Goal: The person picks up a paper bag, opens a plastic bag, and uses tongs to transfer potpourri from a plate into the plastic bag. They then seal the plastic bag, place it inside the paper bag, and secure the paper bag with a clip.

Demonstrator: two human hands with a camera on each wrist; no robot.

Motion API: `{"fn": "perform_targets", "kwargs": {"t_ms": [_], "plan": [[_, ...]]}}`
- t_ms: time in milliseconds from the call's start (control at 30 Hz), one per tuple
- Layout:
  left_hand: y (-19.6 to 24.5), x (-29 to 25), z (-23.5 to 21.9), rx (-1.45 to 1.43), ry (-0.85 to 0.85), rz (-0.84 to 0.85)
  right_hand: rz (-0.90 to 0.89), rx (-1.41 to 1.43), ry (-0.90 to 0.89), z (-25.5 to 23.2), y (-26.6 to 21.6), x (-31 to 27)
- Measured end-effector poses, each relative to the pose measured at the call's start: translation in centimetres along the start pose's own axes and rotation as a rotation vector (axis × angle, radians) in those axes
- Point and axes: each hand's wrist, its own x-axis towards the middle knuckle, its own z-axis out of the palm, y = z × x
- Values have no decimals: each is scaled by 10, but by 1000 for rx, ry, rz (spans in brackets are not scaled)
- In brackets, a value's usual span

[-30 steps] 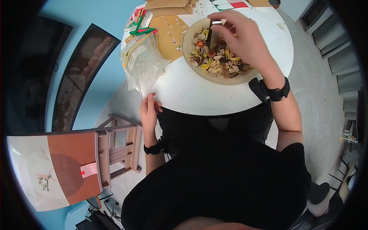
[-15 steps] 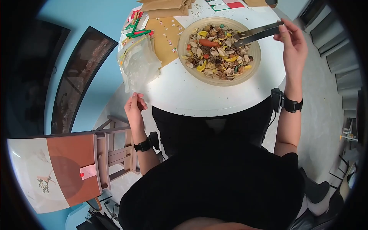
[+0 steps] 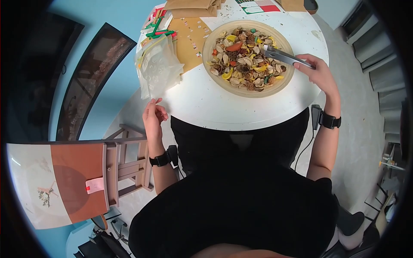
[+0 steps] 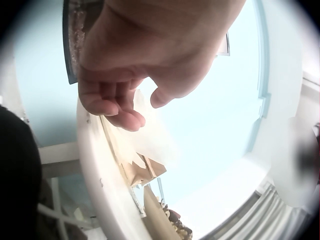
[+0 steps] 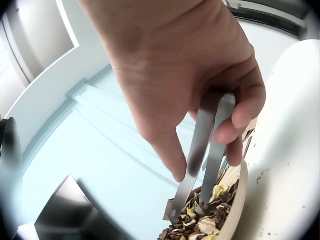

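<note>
In the head view, the right hand [image 3: 320, 76] is gripping metal tongs [image 3: 285, 56], pointing them at dried petals [image 3: 235, 81] in the bowl [image 3: 247, 92] left of its fingers. The left hand [image 3: 152, 124] is curling its fingers beside a plastic bag [image 3: 160, 71]; whether gripping, I cannot tell. In the left wrist view, its thumb is standing apart. In the right wrist view, the tongs are slanting down below the fingers.

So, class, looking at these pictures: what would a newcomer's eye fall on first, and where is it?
Probably the wide bowl of dried plant pieces, dotted with yellow and orange, on the white table. Next, the metal tongs in the right hand, reaching over the bowl's right side in the head view. Then the translucent plastic bag at the table's left edge, near the left hand.
</note>
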Motion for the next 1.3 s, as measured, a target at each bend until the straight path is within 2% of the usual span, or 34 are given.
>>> {"fn": "perform_targets", "kwargs": {"t_ms": [100, 200, 300, 400, 500, 633, 733, 833, 933, 1033, 1133, 1233, 1300], "plan": [[-4, 4, -2, -18, 30, 30, -185, -84, -7, 1, 17, 3], [-7, 7, -4, -52, 49, 56, -148, -84, 86, -4, 2, -15], [-7, 8, -5, -83, 59, 60, -195, -136, 235, 0, -7, -36], [-7, 10, -2, -81, 51, 42, -296, -131, 167, 26, -16, -56], [-6, 9, 3, -77, 34, 38, -365, -273, 138, 46, -22, -56], [-6, 7, 5, -77, 5, 52, -363, -329, 230, 56, -16, -37], [-11, 5, 2, -77, -4, 51, -382, -335, 235, 54, -14, -33], [-12, 2, -1, -67, -9, 36, -364, -193, 128, 39, -18, -40], [-12, 0, 0, -72, -23, 13, -275, -194, 221, 29, -23, -39], [-11, 1, 3, -75, -40, 16, -273, -168, 365, 37, -10, -20], [-8, 2, 3, -55, -22, 13, -282, -281, 366, 43, 3, -13], [-9, -1, 1, -41, 3, -22, -268, -240, 418, 42, -5, -19], [-11, -4, 0, -21, 8, -46, -165, -206, 373, 41, -18, -22]]}}
